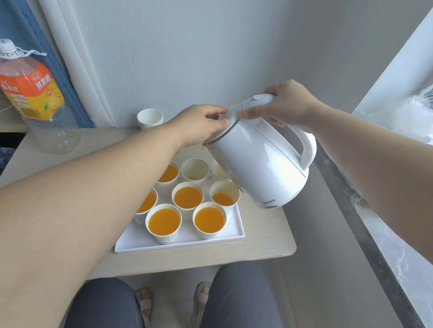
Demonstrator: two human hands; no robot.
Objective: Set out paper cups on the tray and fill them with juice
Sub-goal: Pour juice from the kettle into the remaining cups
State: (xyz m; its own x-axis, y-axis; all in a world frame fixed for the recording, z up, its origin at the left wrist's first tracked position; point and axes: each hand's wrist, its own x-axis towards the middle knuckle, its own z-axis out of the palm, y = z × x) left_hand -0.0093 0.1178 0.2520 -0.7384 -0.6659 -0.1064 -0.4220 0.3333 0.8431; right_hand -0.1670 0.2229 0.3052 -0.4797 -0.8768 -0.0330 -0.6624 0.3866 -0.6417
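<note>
Above tray [137, 239] of cups [164, 238], tilted kettle [259, 163], right grip [288, 106] round its handle [305, 137], left grip [199, 127] seemingly pinching lid [238, 108].

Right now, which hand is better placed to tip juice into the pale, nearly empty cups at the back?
The right hand: it grips the handle of the kettle, which is tilted above the tray. The left hand only holds its lid edge.

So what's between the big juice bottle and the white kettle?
In the head view, a stack of empty paper cups stands between the juice bottle and kettle; the left hand also holds the kettle's lid there.
</note>
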